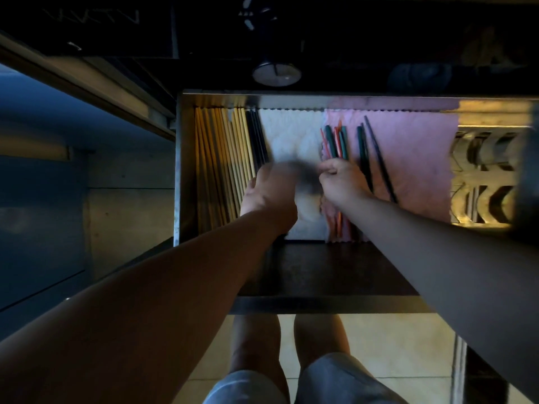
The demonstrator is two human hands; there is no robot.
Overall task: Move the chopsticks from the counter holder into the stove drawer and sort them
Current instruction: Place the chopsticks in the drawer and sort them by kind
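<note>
Forearms [175, 272] over the stove drawer [178, 170], my right hand [341, 183] pinches the red-and-teal chopsticks [331, 141] at centre, left hand [267, 189] too blurred to tell; best keep tips aligned toward twelve o'clock, colours grouped.

head cam | steeply downward — close above the open drawer [177, 170] | one view only

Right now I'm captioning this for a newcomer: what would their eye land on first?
The lit open drawer in the dark, lined with a white cloth and a pink cloth. Yellow wooden chopsticks fill its left edge, while red and green chopsticks lie at the cloths' seam under the curled right hand; the left hand is a blur.
</note>
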